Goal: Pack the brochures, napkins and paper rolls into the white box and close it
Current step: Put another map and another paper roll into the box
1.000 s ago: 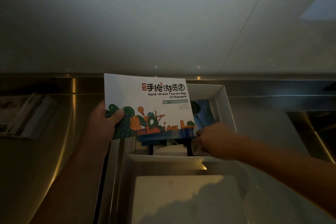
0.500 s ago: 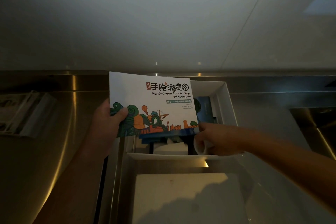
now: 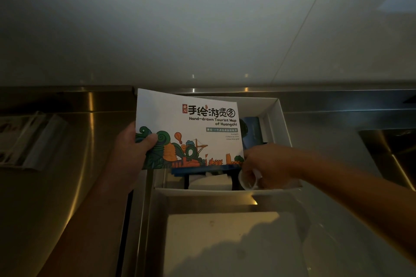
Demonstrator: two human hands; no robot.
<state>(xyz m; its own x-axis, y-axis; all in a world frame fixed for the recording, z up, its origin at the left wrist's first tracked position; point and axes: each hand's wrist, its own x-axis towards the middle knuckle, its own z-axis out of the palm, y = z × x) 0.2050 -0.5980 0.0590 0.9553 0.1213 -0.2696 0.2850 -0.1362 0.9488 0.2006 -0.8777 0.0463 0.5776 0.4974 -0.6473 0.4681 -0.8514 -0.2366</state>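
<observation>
Brochure [image 3: 191, 128]: tilted up over the white box [image 3: 279, 123], long axis running across it.
Left hand [image 3: 132, 153]: pinches the brochure's left edge, thumb on top.
Right hand [image 3: 267, 164]: curled round a paper roll [image 3: 247, 181], low at the box's near right corner.
Room: open space along the box's far right wall.
Next, likely: roll in first, brochure laid flat after.

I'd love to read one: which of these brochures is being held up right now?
The white Hand-drawn Tourist Map brochure, gripped by the left hand. The blue one is beneath it in the white box; a stack lies far left.
</observation>
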